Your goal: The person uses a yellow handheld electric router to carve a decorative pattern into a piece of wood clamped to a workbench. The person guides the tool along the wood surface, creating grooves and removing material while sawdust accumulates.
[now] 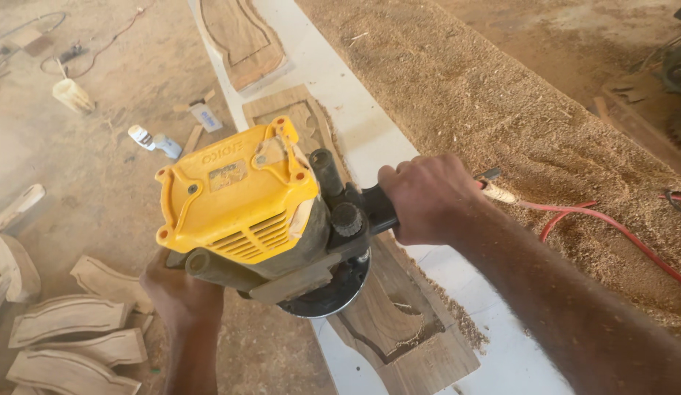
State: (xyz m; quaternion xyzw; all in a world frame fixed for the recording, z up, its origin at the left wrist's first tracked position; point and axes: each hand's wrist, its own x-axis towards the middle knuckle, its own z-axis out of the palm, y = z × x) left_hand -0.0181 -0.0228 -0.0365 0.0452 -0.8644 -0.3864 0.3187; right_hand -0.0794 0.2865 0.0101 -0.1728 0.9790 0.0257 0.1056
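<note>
From the head camera I see both hands on a yellow-topped router (264, 212) that sits on a dark carved wooden panel (399, 322) lying along a white bench top (370, 132). My right hand (428, 197) is wrapped tight around the router's black side handle, fingers fully closed on it. My left hand (181, 292) is curled around the opposite handle at the lower left of the machine, closed on it too, though the handle itself is mostly hidden under the housing. The router's round base (333, 289) rests flat on the panel, just above a recessed cutout with fine chips along its edge. A second carved panel (293, 113) lies further up the bench, partly behind the router, and a third (242, 36) beyond that. A thick bed of sawdust (501, 95) covers the surface to the right, with a red cable (604, 223) running across it. On the floor at left lie several pale curved wooden pieces (66, 318) and a small white bottle (141, 136).
</note>
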